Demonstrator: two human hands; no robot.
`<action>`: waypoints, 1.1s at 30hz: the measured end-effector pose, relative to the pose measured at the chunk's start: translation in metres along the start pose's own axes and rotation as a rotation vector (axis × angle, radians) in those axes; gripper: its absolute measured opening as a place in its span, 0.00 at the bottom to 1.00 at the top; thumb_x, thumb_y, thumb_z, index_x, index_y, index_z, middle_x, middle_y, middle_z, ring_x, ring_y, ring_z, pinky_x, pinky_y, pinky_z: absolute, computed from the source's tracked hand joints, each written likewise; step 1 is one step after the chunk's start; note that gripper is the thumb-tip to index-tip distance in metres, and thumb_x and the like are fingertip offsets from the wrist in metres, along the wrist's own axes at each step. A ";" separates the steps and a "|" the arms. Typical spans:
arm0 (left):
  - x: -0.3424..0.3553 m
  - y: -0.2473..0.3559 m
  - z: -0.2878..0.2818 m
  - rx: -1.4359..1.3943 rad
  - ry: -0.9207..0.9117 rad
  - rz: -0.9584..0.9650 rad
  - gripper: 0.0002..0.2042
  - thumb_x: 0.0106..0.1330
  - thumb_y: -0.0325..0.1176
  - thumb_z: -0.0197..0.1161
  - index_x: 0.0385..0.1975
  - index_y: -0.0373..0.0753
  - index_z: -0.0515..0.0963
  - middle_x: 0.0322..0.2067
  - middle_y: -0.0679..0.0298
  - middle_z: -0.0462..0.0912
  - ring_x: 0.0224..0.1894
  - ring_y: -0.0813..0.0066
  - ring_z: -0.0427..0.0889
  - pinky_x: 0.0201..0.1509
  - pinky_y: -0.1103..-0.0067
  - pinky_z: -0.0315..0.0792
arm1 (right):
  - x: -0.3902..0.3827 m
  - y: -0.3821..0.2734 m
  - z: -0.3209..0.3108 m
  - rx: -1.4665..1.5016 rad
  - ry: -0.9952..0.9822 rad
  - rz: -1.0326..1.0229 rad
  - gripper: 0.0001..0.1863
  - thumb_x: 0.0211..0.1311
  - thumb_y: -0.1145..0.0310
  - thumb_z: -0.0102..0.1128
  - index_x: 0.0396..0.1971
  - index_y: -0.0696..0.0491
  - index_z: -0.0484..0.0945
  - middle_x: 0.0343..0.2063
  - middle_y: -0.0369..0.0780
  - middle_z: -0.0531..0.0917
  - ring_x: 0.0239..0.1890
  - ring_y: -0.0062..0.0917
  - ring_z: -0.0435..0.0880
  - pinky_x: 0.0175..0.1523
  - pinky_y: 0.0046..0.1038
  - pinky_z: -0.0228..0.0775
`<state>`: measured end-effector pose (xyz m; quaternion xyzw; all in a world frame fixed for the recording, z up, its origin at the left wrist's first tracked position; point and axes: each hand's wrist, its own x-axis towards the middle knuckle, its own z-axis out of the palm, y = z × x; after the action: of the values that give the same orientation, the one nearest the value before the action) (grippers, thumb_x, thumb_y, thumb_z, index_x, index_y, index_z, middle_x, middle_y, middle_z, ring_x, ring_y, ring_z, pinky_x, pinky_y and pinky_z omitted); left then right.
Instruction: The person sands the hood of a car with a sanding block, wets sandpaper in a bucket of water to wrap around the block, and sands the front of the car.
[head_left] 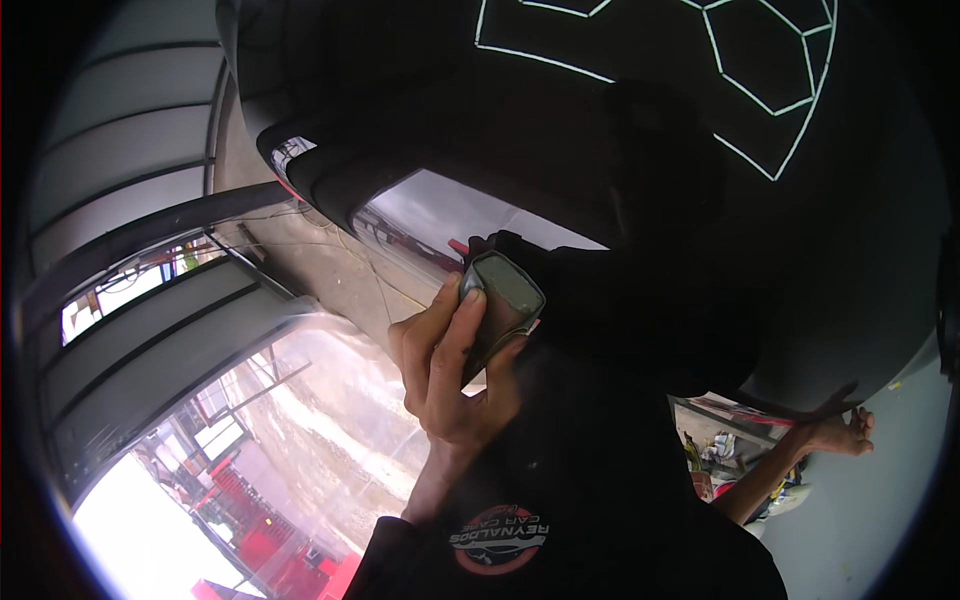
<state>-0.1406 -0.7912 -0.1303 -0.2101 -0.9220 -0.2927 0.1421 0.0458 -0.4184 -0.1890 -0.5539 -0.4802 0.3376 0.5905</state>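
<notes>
Pinching a grey block (511,284) is the left hand (452,372); whether the right hand (842,433) grips is unclear.

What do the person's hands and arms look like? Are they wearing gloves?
No gloves: the left hand and right hand are bare, and I see no watch. The left sleeve is black, like the shirt, which has a round red-and-white emblem.
</notes>
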 end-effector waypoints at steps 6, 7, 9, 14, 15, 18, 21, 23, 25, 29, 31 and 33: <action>0.010 0.001 0.005 -0.024 0.093 0.007 0.22 0.53 0.25 0.74 0.50 0.34 0.80 0.50 0.52 0.81 0.42 0.60 0.78 0.42 0.72 0.74 | 0.006 -0.003 -0.003 0.027 0.045 0.034 0.31 0.71 0.51 0.18 0.35 0.58 0.72 0.40 0.44 0.68 0.47 0.38 0.71 0.62 0.56 0.75; 0.007 0.000 0.007 -0.030 0.105 0.008 0.22 0.53 0.25 0.74 0.50 0.34 0.80 0.50 0.52 0.81 0.42 0.60 0.78 0.42 0.72 0.74 | 0.008 0.001 -0.002 0.020 0.060 0.036 0.31 0.71 0.51 0.18 0.36 0.57 0.73 0.40 0.44 0.69 0.47 0.37 0.71 0.61 0.55 0.75; -0.004 -0.002 0.005 -0.063 0.102 -0.035 0.23 0.52 0.25 0.75 0.51 0.34 0.80 0.51 0.53 0.81 0.42 0.59 0.78 0.43 0.72 0.74 | 0.008 0.011 -0.001 0.031 0.073 0.030 0.31 0.71 0.52 0.18 0.36 0.55 0.73 0.40 0.43 0.70 0.47 0.36 0.71 0.61 0.53 0.75; 0.026 -0.012 0.004 -0.161 0.079 0.035 0.23 0.55 0.21 0.68 0.53 0.27 0.77 0.49 0.49 0.79 0.49 0.58 0.80 0.51 0.71 0.75 | 0.002 0.014 -0.005 -0.166 0.095 -0.088 0.28 0.73 0.51 0.24 0.38 0.55 0.75 0.41 0.40 0.72 0.47 0.32 0.72 0.56 0.39 0.69; 0.020 -0.017 -0.002 -0.182 0.105 0.024 0.23 0.55 0.21 0.68 0.53 0.27 0.77 0.49 0.49 0.79 0.49 0.58 0.80 0.51 0.71 0.75 | 0.009 0.019 -0.008 -0.295 0.077 -0.199 0.29 0.73 0.50 0.25 0.38 0.56 0.74 0.42 0.41 0.72 0.48 0.32 0.72 0.56 0.37 0.67; -0.004 -0.029 -0.026 -0.213 0.293 -0.106 0.22 0.53 0.21 0.69 0.51 0.27 0.77 0.49 0.47 0.80 0.50 0.55 0.80 0.53 0.69 0.74 | -0.001 -0.006 0.002 -0.280 0.069 -0.322 0.21 0.73 0.56 0.39 0.33 0.58 0.74 0.36 0.39 0.73 0.45 0.27 0.71 0.54 0.32 0.63; -0.023 -0.042 -0.041 -0.216 0.296 -0.116 0.21 0.61 0.22 0.62 0.55 0.25 0.74 0.48 0.55 0.77 0.46 0.70 0.75 0.52 0.76 0.69 | -0.044 -0.064 0.021 -0.233 -0.135 -0.558 0.17 0.71 0.63 0.56 0.22 0.55 0.71 0.28 0.34 0.73 0.39 0.21 0.66 0.46 0.27 0.60; -0.034 -0.052 -0.039 -0.227 0.296 -0.208 0.24 0.51 0.18 0.66 0.52 0.28 0.76 0.49 0.50 0.80 0.49 0.59 0.79 0.53 0.71 0.71 | -0.091 -0.093 0.047 -0.119 -0.415 -0.720 0.20 0.67 0.64 0.66 0.19 0.54 0.67 0.27 0.33 0.71 0.36 0.21 0.63 0.45 0.28 0.58; -0.042 -0.059 -0.034 -0.261 0.305 -0.233 0.24 0.51 0.17 0.65 0.52 0.28 0.76 0.49 0.51 0.80 0.48 0.61 0.79 0.52 0.72 0.70 | -0.143 -0.115 0.073 -0.168 -0.649 -1.040 0.21 0.56 0.65 0.76 0.20 0.51 0.67 0.33 0.34 0.74 0.41 0.26 0.68 0.47 0.30 0.59; -0.063 -0.068 -0.032 -0.233 0.284 -0.275 0.20 0.62 0.23 0.63 0.54 0.28 0.76 0.47 0.56 0.79 0.44 0.70 0.76 0.50 0.76 0.70 | -0.225 -0.136 0.112 -0.245 -0.869 -1.145 0.29 0.38 0.54 0.86 0.30 0.47 0.71 0.38 0.34 0.70 0.46 0.31 0.63 0.52 0.38 0.52; -0.071 -0.071 -0.035 -0.264 0.289 -0.302 0.19 0.62 0.23 0.63 0.54 0.29 0.76 0.47 0.56 0.79 0.44 0.70 0.77 0.50 0.76 0.71 | -0.240 -0.135 0.126 -0.276 -0.979 -1.073 0.30 0.40 0.52 0.84 0.37 0.47 0.72 0.43 0.38 0.64 0.49 0.37 0.59 0.52 0.42 0.49; -0.076 -0.075 -0.038 -0.189 0.281 -0.335 0.19 0.62 0.23 0.63 0.54 0.29 0.76 0.47 0.57 0.79 0.45 0.70 0.78 0.50 0.76 0.71 | -0.249 -0.133 0.134 -0.336 -0.974 -1.137 0.34 0.39 0.50 0.83 0.42 0.48 0.71 0.43 0.40 0.63 0.49 0.38 0.59 0.51 0.42 0.49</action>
<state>-0.1045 -0.8926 -0.1653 -0.0240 -0.8835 -0.4237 0.1982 -0.1752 -0.6267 -0.1166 -0.0931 -0.9420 0.1103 0.3029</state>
